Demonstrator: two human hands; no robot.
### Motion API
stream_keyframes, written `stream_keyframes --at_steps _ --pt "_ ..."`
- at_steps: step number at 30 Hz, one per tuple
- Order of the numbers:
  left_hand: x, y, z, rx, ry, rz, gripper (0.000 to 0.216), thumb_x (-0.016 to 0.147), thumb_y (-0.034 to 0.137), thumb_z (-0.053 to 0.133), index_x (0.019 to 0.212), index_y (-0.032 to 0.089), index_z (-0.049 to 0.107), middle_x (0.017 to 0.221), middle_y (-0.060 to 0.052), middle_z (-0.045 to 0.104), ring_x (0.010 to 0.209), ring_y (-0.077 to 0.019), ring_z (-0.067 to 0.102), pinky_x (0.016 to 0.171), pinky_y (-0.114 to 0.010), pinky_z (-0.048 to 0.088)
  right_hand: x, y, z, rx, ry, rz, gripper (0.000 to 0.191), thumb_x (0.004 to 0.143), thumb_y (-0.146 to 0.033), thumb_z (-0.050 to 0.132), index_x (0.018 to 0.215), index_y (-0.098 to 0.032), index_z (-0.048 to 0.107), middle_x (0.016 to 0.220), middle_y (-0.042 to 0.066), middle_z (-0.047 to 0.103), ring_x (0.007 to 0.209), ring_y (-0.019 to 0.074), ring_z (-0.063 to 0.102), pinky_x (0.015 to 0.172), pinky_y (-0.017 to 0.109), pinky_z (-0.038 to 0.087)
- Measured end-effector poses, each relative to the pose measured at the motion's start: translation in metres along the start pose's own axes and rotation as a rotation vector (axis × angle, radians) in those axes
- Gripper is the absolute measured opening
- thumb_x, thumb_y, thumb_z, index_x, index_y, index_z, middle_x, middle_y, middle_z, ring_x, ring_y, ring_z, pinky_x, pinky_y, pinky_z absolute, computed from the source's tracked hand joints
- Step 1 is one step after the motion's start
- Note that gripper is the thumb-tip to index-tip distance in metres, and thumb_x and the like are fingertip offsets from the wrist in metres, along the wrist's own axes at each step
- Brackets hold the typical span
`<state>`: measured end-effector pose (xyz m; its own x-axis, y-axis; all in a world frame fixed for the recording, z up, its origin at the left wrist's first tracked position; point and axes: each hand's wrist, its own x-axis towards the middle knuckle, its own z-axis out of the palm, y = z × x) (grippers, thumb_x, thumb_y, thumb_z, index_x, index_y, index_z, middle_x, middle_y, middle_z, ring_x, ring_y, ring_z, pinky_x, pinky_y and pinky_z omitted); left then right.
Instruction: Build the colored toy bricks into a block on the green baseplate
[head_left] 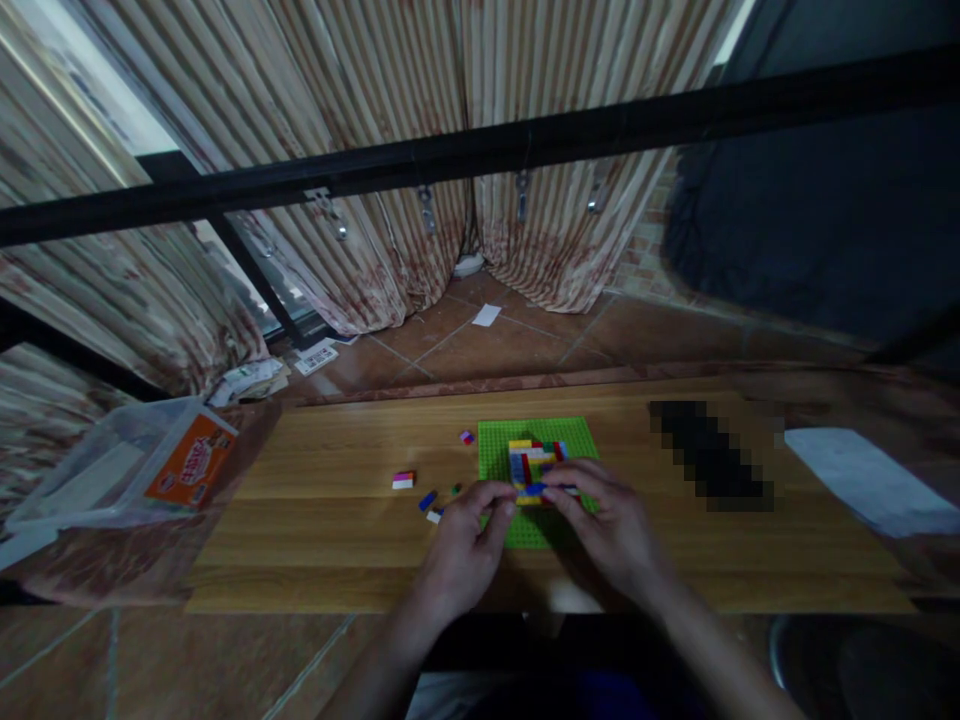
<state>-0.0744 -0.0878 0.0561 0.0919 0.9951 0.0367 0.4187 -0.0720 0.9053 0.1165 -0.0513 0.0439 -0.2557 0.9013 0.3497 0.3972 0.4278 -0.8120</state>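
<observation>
A green studded baseplate (495, 436) lies on the wooden table. On it stands a low structure of toy bricks (519, 446) in yellow, red, white and blue. Over the near side of this structure is a blue brick (533, 490). My left hand (471, 545) pinches at the blue brick's left end with thumb and forefinger. At its right end, my right hand (613, 518) has its thumb and fingers closed on it. My fingers hide part of the structure, and whether the blue brick is seated there I cannot tell.
Left of the baseplate lie a pink-and-white brick piece (403, 481), a blue loose brick (427, 501), a white brick (434, 517) and a small multicoloured piece (466, 437). A clear plastic box (97, 465) stands beyond the table's left end. A blurred dark object (709, 455) lies at right.
</observation>
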Motion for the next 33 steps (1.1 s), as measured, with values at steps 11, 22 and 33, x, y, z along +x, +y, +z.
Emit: stream_keyframes --at_steps 11,22,33 --pt "0.092 -0.018 0.008 -0.111 0.117 0.007 0.023 0.087 0.022 0.053 0.103 0.019 0.069 0.105 -0.006 0.073 0.097 -0.0175 0.066 0.091 -0.031 0.050 0.045 0.051 0.014 0.107 0.214 0.208 0.022 0.080 -0.043 0.063 0.082 -0.023 0.072 0.092 0.005 0.066 0.090 0.0217 0.061 0.086 0.038 0.046" --pt "0.110 -0.024 0.037 -0.261 0.006 -0.022 0.016 0.075 0.015 0.064 0.088 0.018 0.073 0.090 -0.004 0.075 0.085 -0.0164 0.069 0.084 -0.029 0.053 0.047 0.045 0.009 0.119 0.152 0.245 0.020 0.078 -0.037 0.061 0.080 -0.021 0.072 0.085 0.004 0.067 0.080 0.0192 0.062 0.076 0.033 0.047" --pt "0.108 -0.027 0.043 -0.324 0.088 -0.037 0.012 0.073 0.016 0.066 0.081 0.018 0.074 0.082 -0.003 0.075 0.075 -0.0156 0.069 0.075 -0.028 0.054 0.046 0.047 0.011 0.138 0.145 0.296 0.021 0.077 -0.039 0.062 0.081 -0.021 0.073 0.086 0.004 0.068 0.078 0.0186 0.063 0.073 0.031 0.048"
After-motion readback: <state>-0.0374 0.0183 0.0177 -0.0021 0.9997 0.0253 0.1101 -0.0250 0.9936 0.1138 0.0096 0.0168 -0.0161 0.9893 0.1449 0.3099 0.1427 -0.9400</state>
